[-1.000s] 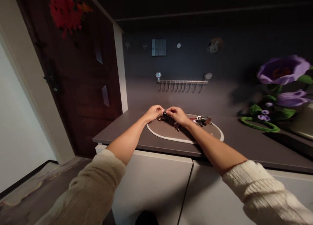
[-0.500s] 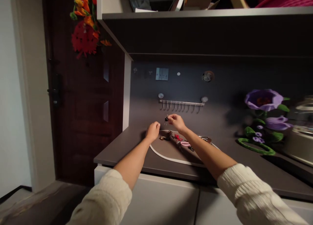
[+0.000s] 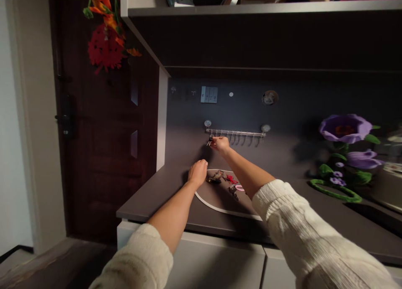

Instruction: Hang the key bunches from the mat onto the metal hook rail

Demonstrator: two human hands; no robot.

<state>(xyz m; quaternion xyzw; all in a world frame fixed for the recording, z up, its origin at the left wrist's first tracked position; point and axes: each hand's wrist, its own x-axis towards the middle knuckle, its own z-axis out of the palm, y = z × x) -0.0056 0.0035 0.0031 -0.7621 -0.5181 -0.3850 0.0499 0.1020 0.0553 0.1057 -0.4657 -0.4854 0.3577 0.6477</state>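
Note:
My right hand (image 3: 221,144) pinches a small bunch of keys (image 3: 210,140) with a black part, up at the left end of a clear hook rail (image 3: 236,132) on the back wall. I cannot tell whether the keys touch a hook. Lower down, my left hand (image 3: 198,172) is curled closed at the left rim of an oval mat or tray with a white edge (image 3: 216,209); its fingertips are hidden. On that oval lie several keys and key rings, among them a red charm (image 3: 231,179), a pink ring-shaped piece (image 3: 239,188) and a dark bunch (image 3: 215,179).
Purple flowers (image 3: 345,130) with a green looped base stand on the counter (image 3: 150,192) at right, beside a pale appliance (image 3: 391,184). A shelf (image 3: 251,9) overhangs above. Orange and red decorations (image 3: 106,48) hang by the dark door (image 3: 103,163) at left.
My right hand has lifted the keys up and slightly left, from below the rail to its left end. My left hand has barely moved. The view has shifted a little.

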